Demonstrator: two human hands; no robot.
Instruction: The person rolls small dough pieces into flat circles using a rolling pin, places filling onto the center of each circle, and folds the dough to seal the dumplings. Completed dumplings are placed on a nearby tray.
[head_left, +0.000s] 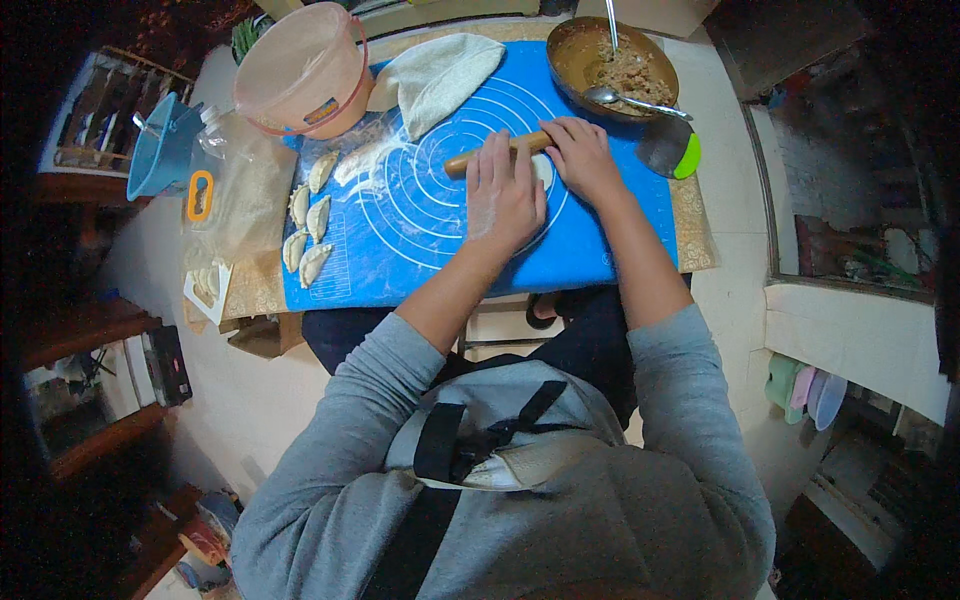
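A wooden rolling pin (459, 165) lies at a slant over the ringed middle of the blue silicone kneading mat (420, 289). Across it rests my left hand (504, 195), fingers stretched out over the wood. My right hand (589, 159) holds the pin's right end, its fingers bent over the top. Between the hands, under and just below the pin, shows a round dough wrapper (543, 171), partly hidden by my left fingers. Loose flour (367, 169) is spread on the mat's left side. Several folded dumplings (318, 219) lie along the left edge.
At the back right, a metal bowl (559, 67) holds minced filling (634, 71) and two spoons; a dark scraper with a green edge (686, 156) lies beside it. A pink plastic basin (300, 67), a white cloth (442, 75) and a flour bag (247, 195) sit left of them.
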